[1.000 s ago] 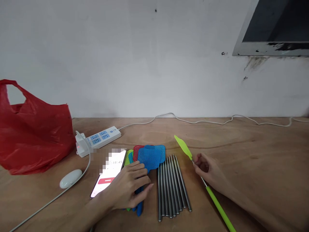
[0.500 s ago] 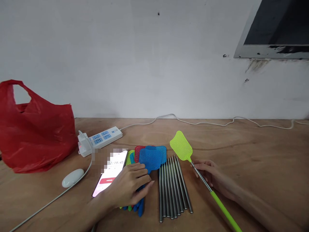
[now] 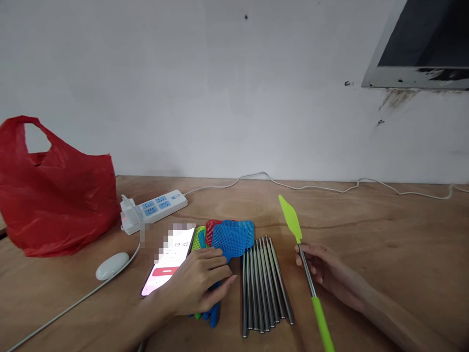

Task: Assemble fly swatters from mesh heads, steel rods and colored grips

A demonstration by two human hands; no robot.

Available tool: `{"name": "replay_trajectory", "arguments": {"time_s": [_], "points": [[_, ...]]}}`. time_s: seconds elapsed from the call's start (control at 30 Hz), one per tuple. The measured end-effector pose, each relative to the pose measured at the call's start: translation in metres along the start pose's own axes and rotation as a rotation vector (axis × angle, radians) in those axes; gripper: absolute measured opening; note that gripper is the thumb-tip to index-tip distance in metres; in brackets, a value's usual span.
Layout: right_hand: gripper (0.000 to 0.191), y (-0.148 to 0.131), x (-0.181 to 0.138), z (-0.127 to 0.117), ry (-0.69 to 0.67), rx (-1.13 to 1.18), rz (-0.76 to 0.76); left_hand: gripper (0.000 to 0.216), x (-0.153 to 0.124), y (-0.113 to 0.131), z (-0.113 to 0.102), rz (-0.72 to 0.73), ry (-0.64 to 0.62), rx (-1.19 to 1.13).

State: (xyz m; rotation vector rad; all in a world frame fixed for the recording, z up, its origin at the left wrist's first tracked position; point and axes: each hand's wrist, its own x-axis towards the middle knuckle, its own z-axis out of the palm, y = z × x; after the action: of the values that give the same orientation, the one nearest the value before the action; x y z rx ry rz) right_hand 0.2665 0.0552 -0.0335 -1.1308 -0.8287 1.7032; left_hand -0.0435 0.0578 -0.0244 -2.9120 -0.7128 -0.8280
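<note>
My right hand (image 3: pixel 324 268) pinches the metal shaft of a lime-green fly swatter (image 3: pixel 292 218) just below its head. The head shows nearly edge-on, and the green grip runs down past the bottom of the view. My left hand (image 3: pixel 203 276) lies loosely over a pile of fly swatters, fingers relaxed and thumb apart, hiding much of their handles. Blue heads (image 3: pixel 229 239) top the pile, with a red head (image 3: pixel 212 230) and a green mesh head (image 3: pixel 197 239) behind. Between my hands, several metal rods (image 3: pixel 263 288) lie side by side.
A lit phone (image 3: pixel 170 261) lies left of the pile, partly under my left wrist. Beyond it are a white power strip (image 3: pixel 166 204), a white mouse-like object (image 3: pixel 112 266) with a cable, and a red plastic bag (image 3: pixel 62 195). A thin cable (image 3: pixel 311 187) runs along the wall.
The green fly swatter in my right hand has turned about its shaft, from its mesh face showing to nearly edge-on, and stands more upright. My left hand stays on the pile.
</note>
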Motion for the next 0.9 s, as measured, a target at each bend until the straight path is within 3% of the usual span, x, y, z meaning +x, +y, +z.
{"name": "replay_trajectory", "arguments": {"time_s": [0.23, 0.4, 0.5, 0.73, 0.9], "points": [[0.019, 0.006, -0.003, 0.000, -0.139, 0.164, -0.002, 0.029, 0.011, 0.024, -0.006, -0.232, -0.082, -0.298], [0.022, 0.009, -0.006, 0.005, -0.210, 0.136, -0.010, 0.026, 0.011, 0.037, -0.004, -0.316, -0.269, -0.439], [0.026, 0.010, -0.009, 0.009, -0.223, 0.073, -0.037, 0.016, 0.009, 0.043, 0.001, -0.356, -0.313, -0.440], [0.030, 0.015, -0.011, 0.011, -0.158, -0.095, -0.172, 0.014, 0.008, 0.046, 0.001, -0.445, -0.302, -0.480], [0.031, 0.017, -0.008, 0.011, -0.117, -0.101, -0.184, 0.022, 0.007, 0.037, 0.008, -0.501, -0.242, -0.444]]}}
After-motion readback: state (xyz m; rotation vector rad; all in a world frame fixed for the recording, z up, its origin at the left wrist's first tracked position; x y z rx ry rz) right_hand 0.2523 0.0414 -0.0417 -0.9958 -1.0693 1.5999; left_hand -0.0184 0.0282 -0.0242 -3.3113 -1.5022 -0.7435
